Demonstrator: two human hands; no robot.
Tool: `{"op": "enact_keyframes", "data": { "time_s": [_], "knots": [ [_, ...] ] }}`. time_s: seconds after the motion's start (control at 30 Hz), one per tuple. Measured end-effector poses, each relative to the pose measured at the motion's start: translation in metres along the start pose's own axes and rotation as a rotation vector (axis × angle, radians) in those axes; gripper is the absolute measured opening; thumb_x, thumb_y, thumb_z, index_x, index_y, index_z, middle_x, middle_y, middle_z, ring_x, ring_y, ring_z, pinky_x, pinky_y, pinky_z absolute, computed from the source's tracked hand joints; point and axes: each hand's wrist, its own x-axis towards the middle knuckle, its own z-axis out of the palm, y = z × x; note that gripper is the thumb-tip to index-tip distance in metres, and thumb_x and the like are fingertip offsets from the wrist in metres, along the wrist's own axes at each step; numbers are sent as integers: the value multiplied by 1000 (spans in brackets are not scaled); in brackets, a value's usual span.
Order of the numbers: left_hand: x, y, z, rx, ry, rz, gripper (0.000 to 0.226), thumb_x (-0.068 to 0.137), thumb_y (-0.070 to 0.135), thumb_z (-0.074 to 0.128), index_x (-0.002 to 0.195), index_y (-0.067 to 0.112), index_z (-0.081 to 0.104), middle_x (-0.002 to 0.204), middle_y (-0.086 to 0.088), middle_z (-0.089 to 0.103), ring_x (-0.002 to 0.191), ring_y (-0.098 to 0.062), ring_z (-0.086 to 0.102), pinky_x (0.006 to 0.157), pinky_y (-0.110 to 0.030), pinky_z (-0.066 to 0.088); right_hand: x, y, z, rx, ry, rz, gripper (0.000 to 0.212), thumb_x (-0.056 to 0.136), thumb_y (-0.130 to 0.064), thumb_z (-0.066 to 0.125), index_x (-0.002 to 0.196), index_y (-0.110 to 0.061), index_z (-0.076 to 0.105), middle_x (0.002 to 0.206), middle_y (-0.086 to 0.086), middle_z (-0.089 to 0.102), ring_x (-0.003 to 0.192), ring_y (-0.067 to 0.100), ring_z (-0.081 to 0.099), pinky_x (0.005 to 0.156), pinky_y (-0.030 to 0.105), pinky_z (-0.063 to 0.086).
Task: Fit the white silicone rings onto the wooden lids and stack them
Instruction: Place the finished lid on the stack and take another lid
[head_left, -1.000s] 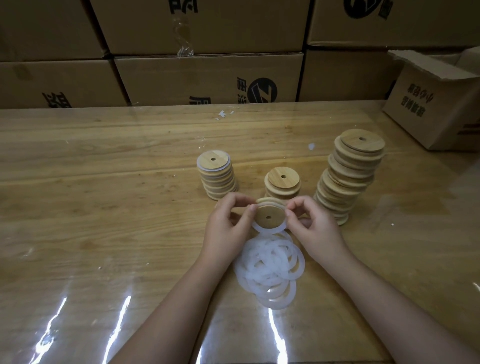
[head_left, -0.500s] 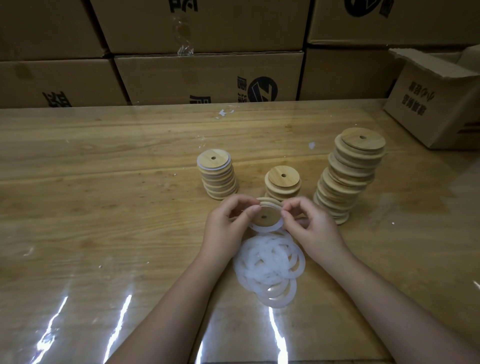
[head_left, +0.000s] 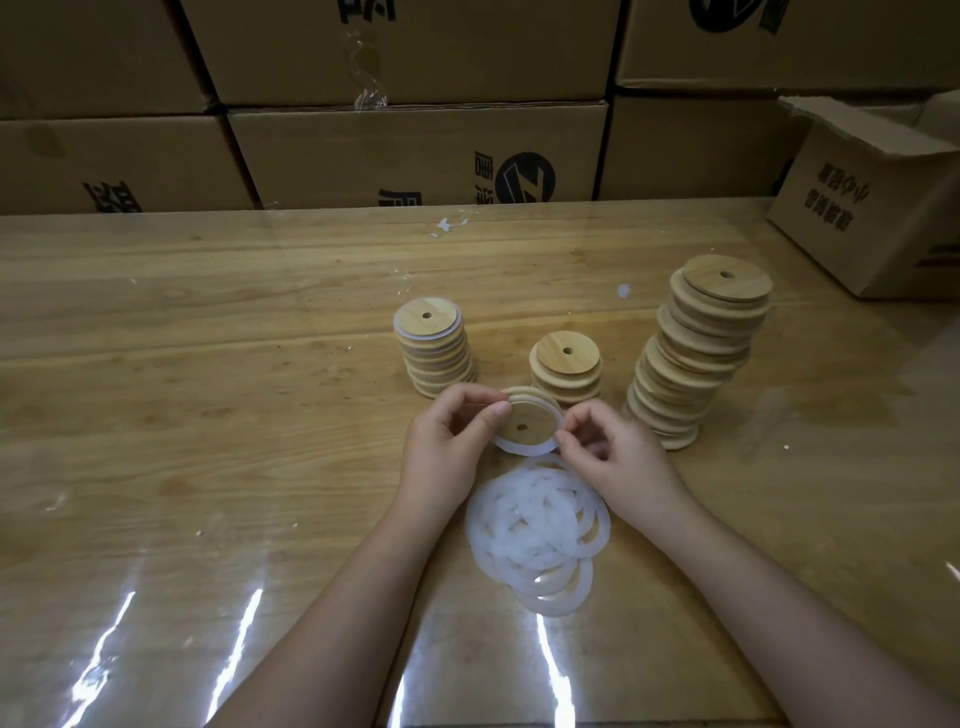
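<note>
A round wooden lid (head_left: 525, 423) with a small centre hole is held tilted between both hands, a white silicone ring (head_left: 524, 448) partly stretched round its rim. My left hand (head_left: 449, 444) pinches the lid's left edge. My right hand (head_left: 608, 457) pinches the ring at the right edge. A pile of loose white rings (head_left: 537, 530) lies on the table just below the hands. Behind stand three lid stacks: a left stack (head_left: 434, 353) with white rings showing, a short middle stack (head_left: 566, 371), and a tall leaning right stack (head_left: 696, 358).
The wooden table (head_left: 208, 415) is covered with a glossy clear sheet. Closed cardboard boxes (head_left: 415, 150) line its back edge. An open cardboard box (head_left: 872, 208) stands on the table at the far right.
The hands have worked the ring a little further round the lid, with the right fingers sliding lower on its right edge. The stacks and the ring pile have not moved.
</note>
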Motion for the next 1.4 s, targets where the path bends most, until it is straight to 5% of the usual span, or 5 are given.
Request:
{"op": "enact_keyframes", "data": {
  "time_s": [0.2, 0.37, 0.6, 1.17, 1.4],
  "knots": [
    [-2, 2, 2, 0, -29, 42, 20, 84, 10, 68, 90, 28, 63, 84, 21, 66, 76, 2, 60, 69, -15, 48, 0, -1, 0, 13, 16, -40, 8, 83, -7, 63, 82, -14, 60, 78, -6, 63, 65, 0, 58, 60, 9, 43],
    [-6, 4, 5, 88, -82, 137, 32, 85, 8, 67, 101, 35, 62, 97, 12, 65, 93, -7, 61, 79, -24, 51, -2, -4, -2, 22, 131, -162, 15, 81, -1, 62, 82, -15, 58, 89, -4, 62, 76, 6, 60, 65, 15, 48],
    [-5, 5, 4, 110, -90, 136, 23, 84, 14, 69, 99, 32, 67, 93, 15, 67, 87, 3, 60, 75, -10, 44, -1, -3, -1, 34, 122, -200, 13, 82, 0, 62, 82, -12, 59, 91, -3, 62, 78, 6, 59, 63, 14, 46],
    [-2, 8, 1, -4, -81, -12, 22, 83, 9, 69, 95, 27, 70, 100, -1, 71, 95, -13, 66, 87, -32, 52, 1, -3, -2, 35, 67, -86, 6, 84, -4, 61, 85, -10, 61, 86, -1, 62, 75, 7, 58, 64, 21, 49],
    [-1, 6, 0, -37, -88, -65, 19, 84, 8, 67, 100, 19, 71, 100, -4, 72, 96, -19, 66, 88, -37, 52, 1, -2, -1, 31, 34, -37, 7, 84, -6, 61, 84, -12, 61, 79, -6, 60, 67, 2, 54, 60, 14, 44]
  ]
}}
